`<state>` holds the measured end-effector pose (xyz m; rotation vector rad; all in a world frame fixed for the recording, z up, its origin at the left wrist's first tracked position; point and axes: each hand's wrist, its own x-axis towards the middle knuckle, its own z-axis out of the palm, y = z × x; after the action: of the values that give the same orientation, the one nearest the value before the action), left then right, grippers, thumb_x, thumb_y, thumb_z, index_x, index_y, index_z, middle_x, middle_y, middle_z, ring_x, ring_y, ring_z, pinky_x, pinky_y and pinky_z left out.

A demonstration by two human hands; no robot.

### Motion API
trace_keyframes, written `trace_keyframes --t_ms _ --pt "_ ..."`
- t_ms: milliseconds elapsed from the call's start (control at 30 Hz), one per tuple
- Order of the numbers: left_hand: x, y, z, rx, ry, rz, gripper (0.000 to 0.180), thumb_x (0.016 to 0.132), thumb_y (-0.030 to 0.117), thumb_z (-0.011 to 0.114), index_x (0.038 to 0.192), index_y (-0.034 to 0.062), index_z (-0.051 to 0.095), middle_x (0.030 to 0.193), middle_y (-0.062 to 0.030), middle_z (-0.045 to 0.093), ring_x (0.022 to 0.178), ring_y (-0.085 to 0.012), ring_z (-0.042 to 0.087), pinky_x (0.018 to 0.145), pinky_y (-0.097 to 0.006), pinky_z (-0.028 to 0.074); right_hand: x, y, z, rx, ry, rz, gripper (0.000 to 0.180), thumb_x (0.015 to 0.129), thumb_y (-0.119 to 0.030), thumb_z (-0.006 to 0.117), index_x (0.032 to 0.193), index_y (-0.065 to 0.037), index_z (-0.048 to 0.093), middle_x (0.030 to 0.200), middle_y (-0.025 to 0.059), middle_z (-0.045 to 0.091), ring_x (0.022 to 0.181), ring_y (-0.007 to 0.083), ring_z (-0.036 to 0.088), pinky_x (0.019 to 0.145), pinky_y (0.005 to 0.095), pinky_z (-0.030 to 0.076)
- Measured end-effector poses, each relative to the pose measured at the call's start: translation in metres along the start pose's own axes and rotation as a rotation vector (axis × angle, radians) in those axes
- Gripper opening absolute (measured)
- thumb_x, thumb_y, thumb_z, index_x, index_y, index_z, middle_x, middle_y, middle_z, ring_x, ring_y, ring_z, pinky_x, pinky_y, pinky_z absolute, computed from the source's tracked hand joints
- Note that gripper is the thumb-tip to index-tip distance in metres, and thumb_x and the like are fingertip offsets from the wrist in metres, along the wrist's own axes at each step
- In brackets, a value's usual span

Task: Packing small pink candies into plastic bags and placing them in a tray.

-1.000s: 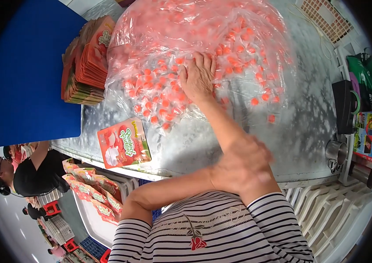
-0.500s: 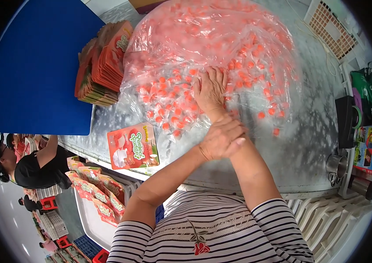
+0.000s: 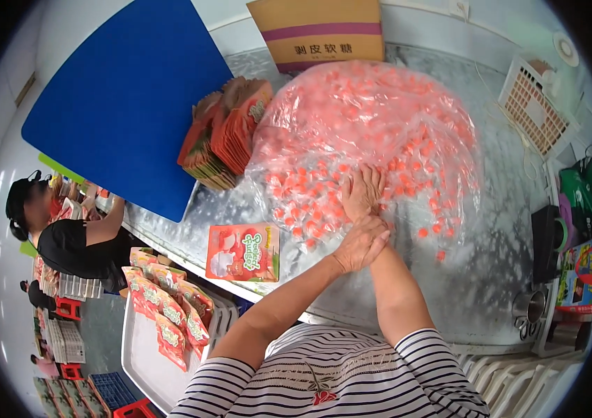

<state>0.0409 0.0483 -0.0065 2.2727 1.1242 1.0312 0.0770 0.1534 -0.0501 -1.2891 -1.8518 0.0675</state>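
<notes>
- The sleeves of a striped top (image 3: 324, 383) were nearest, just off the near edge of the desk (image 3: 463, 299).
- Left of the body, below the near edge, a white tray (image 3: 135, 373) held filled pouches (image 3: 170, 313), red and upright or leaning together.
- One flat red pouch (image 3: 243, 252) lay at the near edge, toward the left corner.
- The left hand (image 3: 357, 245) had its grip closed around the right wrist (image 3: 364, 213).
- The right hand (image 3: 363, 189) lay palm down on the plastic, near the middle of the desk, its grip flat with fingers stretched out; whether anything was under the palm could not be told.
- Small orange wrapped pieces (image 3: 310, 202) spread on both sides of it.
- A large clear bag (image 3: 379, 104) bulged behind them toward the far edge.
- Left of the bag stood a stack of pouches (image 3: 229, 136), beside a blue board (image 3: 128, 97) at the left edge.
- A cardboard box (image 3: 324, 31) stood at the far edge, and a white basket (image 3: 536, 111) near the far right corner.
</notes>
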Motion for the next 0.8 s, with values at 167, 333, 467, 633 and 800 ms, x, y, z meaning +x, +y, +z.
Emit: trace_keyframes --t_ms 167,333,467,633,800 --pt "-0.002 0.003 0.000 0.047 0.038 0.018 0.025 0.095 0.016 0.043 0.098 -0.0020 0.059 0.094 -0.0171 0.055 0.096 -0.0341 0.050 0.100 -0.045 0.034 0.003 -0.005 -0.005 -0.002 -0.019 0.004 0.029 0.085 -0.023 0.057 0.103 -0.001 0.064 0.120 0.0145 0.054 0.122 0.0321 0.042 0.111 0.0530 0.021" --pt "-0.002 0.001 0.000 -0.047 -0.045 -0.107 0.027 0.095 0.017 0.040 0.099 -0.0023 0.059 0.102 -0.0163 0.056 0.107 -0.0339 0.050 0.109 -0.050 0.025 0.003 0.000 0.000 0.034 -0.002 0.023 0.025 0.087 -0.022 0.055 0.100 -0.003 0.064 0.120 0.0149 0.055 0.122 0.0319 0.043 0.112 0.0528 0.021" --pt "-0.002 -0.002 -0.001 -0.023 0.040 -0.016 0.023 0.095 0.016 0.041 0.096 -0.0023 0.056 0.096 -0.0167 0.052 0.099 -0.0345 0.049 0.100 -0.047 0.031 0.010 -0.012 -0.008 0.003 0.025 -0.003 0.025 0.088 -0.023 0.053 0.097 -0.002 0.065 0.116 0.0157 0.058 0.116 0.0329 0.048 0.110 0.0517 0.023" --pt "-0.006 -0.007 0.007 -0.040 0.124 0.041 0.022 0.096 0.014 0.042 0.096 -0.0030 0.056 0.091 -0.0184 0.052 0.092 -0.0358 0.050 0.090 -0.044 0.039 0.006 -0.013 -0.008 -0.013 0.036 -0.004 0.027 0.089 -0.024 0.050 0.094 -0.002 0.065 0.111 0.0164 0.059 0.114 0.0332 0.048 0.111 0.0519 0.022" --pt "-0.011 -0.020 0.019 -0.065 0.101 0.069 0.026 0.097 0.016 0.039 0.099 -0.0030 0.057 0.093 -0.0184 0.054 0.095 -0.0361 0.052 0.093 -0.043 0.039 0.000 -0.003 -0.009 -0.073 -0.058 0.004 0.026 0.089 -0.023 0.051 0.097 -0.003 0.065 0.113 0.0167 0.058 0.114 0.0336 0.048 0.111 0.0525 0.022"
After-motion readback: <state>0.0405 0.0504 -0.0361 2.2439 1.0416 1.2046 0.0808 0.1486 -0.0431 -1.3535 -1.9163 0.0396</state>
